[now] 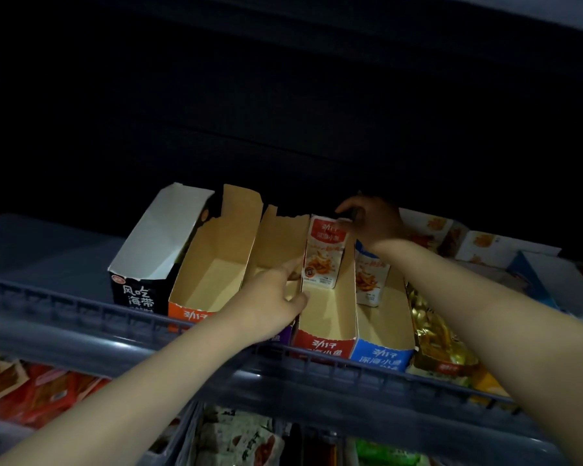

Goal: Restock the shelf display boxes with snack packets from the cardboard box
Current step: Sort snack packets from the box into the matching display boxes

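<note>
Item 1, lower shelf, nearest: assorted red packets (31,391), under the grey front rail (81,314) of the upper shelf. Both forearms reach over that rail.

Item 2: red snack packet (323,253), upright at the back of the red display box (323,341), which sits mid-row at the shelf's front edge. The box holds nothing else that can be seen.

Item 3: right hand (371,223), in shadow, fingers curled over the packet's top edge, apparently grasping it.

Item 4: left hand (273,297), fingers fairly straight, laid against the red box's left wall, holding nothing.

Item 5, neighbours:
- Toward the right end: blue display box (381,358) with one blue packet (371,280) standing in it, then gold packets (431,331).
- Toward the left end: a purple-fronted box (276,338), largely hidden by the left hand, then an empty orange display box (189,314) and a black display box (135,294).

Item 6: cardboard supply box, not in view.

Step in hand, as judged: seating a packet at the rear of the red box while the wall is steadied.

Next move calls for letting go without tipping the packet, then fetching more packets to fill forward.
</note>
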Available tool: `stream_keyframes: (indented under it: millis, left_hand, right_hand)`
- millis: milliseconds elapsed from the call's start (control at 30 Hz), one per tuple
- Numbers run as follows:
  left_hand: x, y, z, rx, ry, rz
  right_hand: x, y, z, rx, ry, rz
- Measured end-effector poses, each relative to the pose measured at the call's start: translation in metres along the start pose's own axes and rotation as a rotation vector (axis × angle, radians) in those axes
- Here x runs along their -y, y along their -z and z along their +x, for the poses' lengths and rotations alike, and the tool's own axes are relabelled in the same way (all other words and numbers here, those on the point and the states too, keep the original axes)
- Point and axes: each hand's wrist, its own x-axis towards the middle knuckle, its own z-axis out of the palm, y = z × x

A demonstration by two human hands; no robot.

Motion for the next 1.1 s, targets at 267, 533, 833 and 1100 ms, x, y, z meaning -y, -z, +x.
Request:
stream_keyframes:
  millis: [267,533,833,1100]
  left_hand:
    - [-0.024,-0.010,-0.053,-0.323,-0.313,0.052]
    - [0.008,-0.079,-0.143,-0.218,-0.351,-0.018]
    - [0.120,-0.191,-0.238,0.156,0.123,0.039]
    - [0.198,-0.238,-0.273,0.546,0.594,0.266]
  right_hand:
    - [0.039,0.031,-0.080,-0.128,0.068,0.338]
    - [0.031,0.044,-0.265,0.075,0.086,0.270]
    - [-0.011,-0.066,-0.437,0.491,-0.198,0.309]
    - [-0.069,-0.154,-0.530,0.728,-1.075,0.625]
